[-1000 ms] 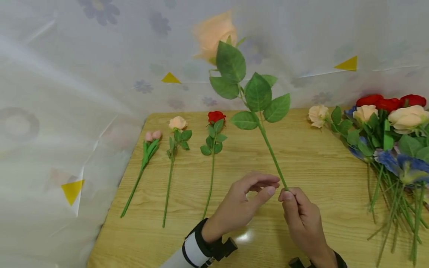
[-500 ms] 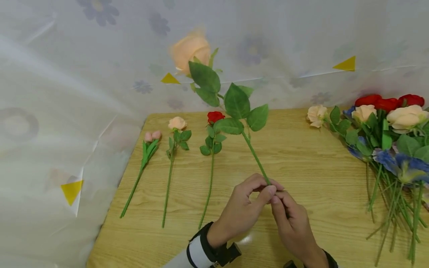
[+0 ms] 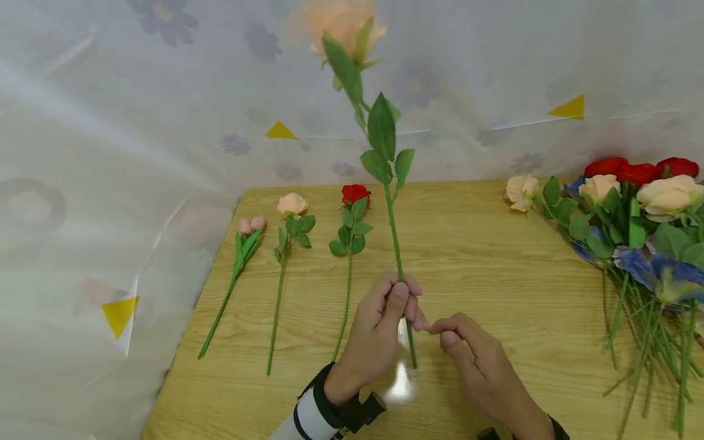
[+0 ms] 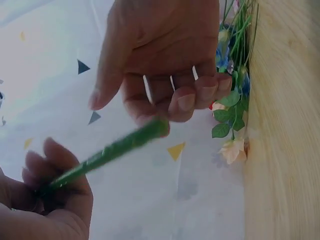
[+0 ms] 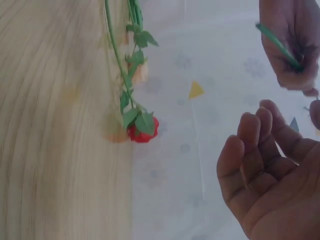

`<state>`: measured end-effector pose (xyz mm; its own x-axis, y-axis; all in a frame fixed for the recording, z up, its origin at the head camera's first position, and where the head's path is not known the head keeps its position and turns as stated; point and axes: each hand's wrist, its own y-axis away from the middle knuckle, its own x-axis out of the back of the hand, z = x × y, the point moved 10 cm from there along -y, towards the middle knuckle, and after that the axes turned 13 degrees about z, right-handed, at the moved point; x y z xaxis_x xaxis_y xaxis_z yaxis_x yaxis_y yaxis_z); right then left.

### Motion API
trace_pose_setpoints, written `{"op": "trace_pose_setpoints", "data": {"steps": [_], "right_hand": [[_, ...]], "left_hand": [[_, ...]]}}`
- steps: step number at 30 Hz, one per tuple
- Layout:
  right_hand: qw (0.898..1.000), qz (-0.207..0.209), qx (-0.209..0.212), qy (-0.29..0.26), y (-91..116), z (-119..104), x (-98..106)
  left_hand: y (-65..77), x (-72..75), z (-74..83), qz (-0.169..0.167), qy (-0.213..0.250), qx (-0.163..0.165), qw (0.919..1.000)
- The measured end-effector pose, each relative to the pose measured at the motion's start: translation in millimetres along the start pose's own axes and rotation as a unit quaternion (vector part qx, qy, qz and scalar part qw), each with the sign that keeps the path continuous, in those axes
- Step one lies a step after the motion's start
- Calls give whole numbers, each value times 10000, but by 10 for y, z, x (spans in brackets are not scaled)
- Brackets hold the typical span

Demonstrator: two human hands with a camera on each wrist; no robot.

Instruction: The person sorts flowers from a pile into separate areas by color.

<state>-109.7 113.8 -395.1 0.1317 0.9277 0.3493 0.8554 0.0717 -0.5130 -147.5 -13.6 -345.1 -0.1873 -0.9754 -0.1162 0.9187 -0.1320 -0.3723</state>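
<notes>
My left hand (image 3: 379, 333) pinches the green stem of a peach rose (image 3: 343, 30) between thumb and fingers. The rose stands nearly upright above the table, its bloom reaching the top edge of the head view and its leaves seen partly edge-on. Below the grip the cut end of the stem (image 4: 125, 145) sticks out, as the left wrist view shows. Just to the right of it, my right hand (image 3: 486, 366) holds nothing; its fingers are loosely bent, with the index fingertip close to the left hand's fingers. In the right wrist view its palm and relaxed fingers (image 5: 250, 145) show.
On the wooden table (image 3: 473, 250) lie a pink tulip stem (image 3: 239, 263), a peach rose (image 3: 291, 205) and a red rose (image 3: 354, 197) in a row at left. A pile of mixed flowers (image 3: 649, 244) lies at right. A patterned plastic sheet (image 3: 467, 73) hangs behind.
The rose passed from the right hand to the left, which now grips it alone. The stem turned more upright and its bloom rose. The right hand let go.
</notes>
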Motion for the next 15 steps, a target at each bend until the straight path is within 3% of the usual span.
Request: {"op": "trace_pose_setpoints", "data": {"steps": [4,9,12,15], "right_hand": [[9976,211,-260,613,2,165,247],[9853,730,-702,1374,22,412,712],[9701,1064,-1085,1891,66,578,1057],[9416,1502,-1601,2552,155,752,1430]], "left_hand": [[-17,131,10,323,122,-15,9994],[-29,301,13,765,-120,-106,9969],[-24,396,-9,969,-194,-19,9951],[-11,501,-43,1133,-253,92,9932]]}}
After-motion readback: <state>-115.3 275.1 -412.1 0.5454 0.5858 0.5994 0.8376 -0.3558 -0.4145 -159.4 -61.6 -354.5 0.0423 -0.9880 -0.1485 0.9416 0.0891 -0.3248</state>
